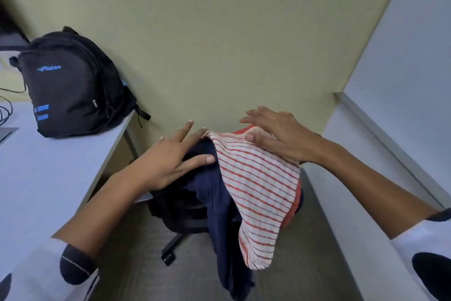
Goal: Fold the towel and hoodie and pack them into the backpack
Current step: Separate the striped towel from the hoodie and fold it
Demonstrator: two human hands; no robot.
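A white towel with red stripes [258, 193] hangs over the back of a black office chair [180, 210], beside a dark navy hoodie [219, 215] draped there too. My left hand [168, 159] lies with straight fingers on the hoodie at the chair's top. On the towel's upper edge rests my right hand [275, 137], fingers spread, thumb against the cloth. A black backpack [70, 83] with blue marks stands upright and zipped on the desk at the left, against the wall.
The pale grey desk [48, 173] runs along the left, with cables [6, 108] at its far left edge. A grey partition and ledge [380, 144] close in the right side. The green wall [219, 44] is directly behind the chair. Grey carpet [305, 264] lies below.
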